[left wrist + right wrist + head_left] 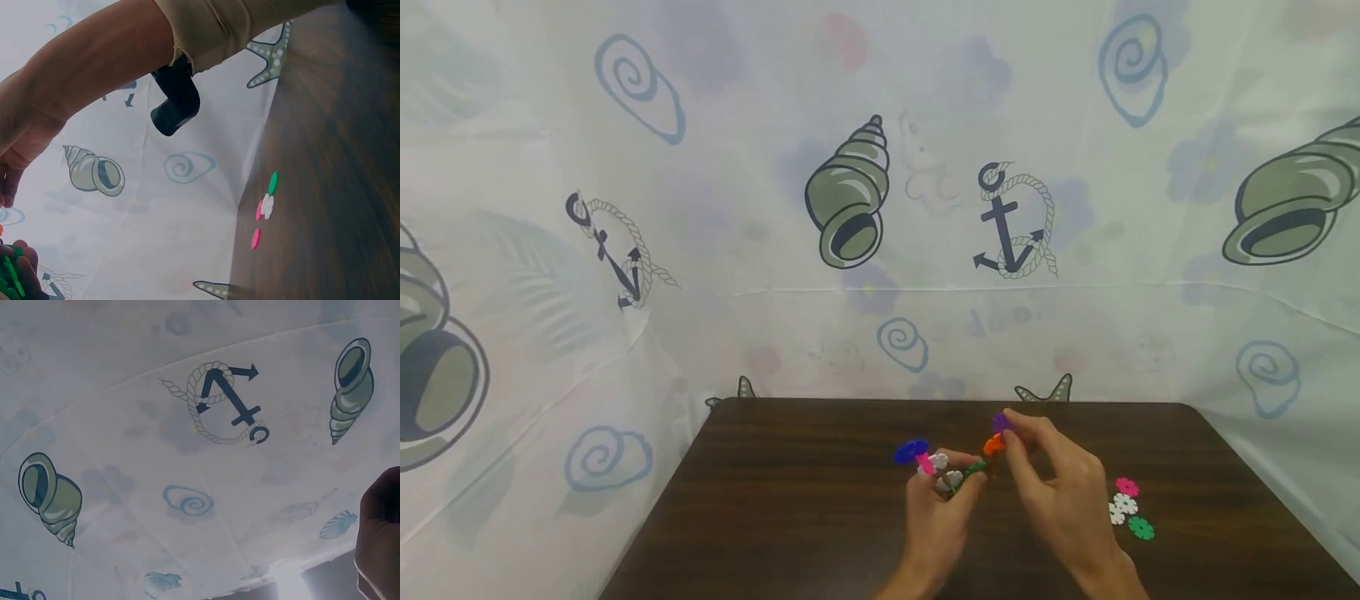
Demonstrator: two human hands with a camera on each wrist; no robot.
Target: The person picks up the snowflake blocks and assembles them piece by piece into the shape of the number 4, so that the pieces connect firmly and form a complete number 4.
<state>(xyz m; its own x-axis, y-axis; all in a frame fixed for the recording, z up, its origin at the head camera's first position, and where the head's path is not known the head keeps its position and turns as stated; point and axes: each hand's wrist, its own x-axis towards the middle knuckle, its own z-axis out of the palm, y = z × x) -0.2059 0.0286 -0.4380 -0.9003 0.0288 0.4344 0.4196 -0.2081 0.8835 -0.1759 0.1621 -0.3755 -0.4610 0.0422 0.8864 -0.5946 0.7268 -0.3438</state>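
Note:
My left hand (934, 527) holds a cluster of small flower-shaped interlocking discs at the middle of the table in the head view. It includes a blue disc (912, 452), a pink disc (925, 463), white discs (950, 481) and a green disc (974, 469) at the fingertips. Just right of it, my right hand (1066, 493) pinches a purple disc (1000, 422) between thumb and fingers. An orange disc (994, 446) sits right below the purple one; whether it joins the cluster, I cannot tell. Green pieces (12, 278) show between fingers in the left wrist view.
On the dark table (775, 517), loose discs lie right of my right hand: pink (1127, 487), white (1125, 503) and green (1141, 528). A printed cloth (760, 208) hangs behind the table. In the left wrist view a black fitting (178, 103) sits at a sleeved arm.

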